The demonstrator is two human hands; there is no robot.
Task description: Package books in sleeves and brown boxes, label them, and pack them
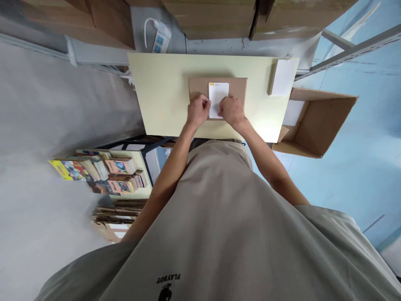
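Note:
A stack of white paper cards or labels (219, 94) with a small yellow mark at its top left lies on a flat brown cardboard piece (239, 85). At the left edge of the stack is my left hand (198, 110), its fingers curled in a pinch. My right hand (232, 110) is closed over the right side of the stack, knuckles up. Whatever the fingertips of either hand hold, if anything, is too small or hidden to make out. Both lie on a pale yellow tabletop (163, 96).
A white box or thick stack (283, 77) sits at the table's right end. An open cardboard box (322, 121) stands beyond it. Behind the table are a power strip (161, 38) and large cartons (216, 21). Books (120, 166) are piled at lower left.

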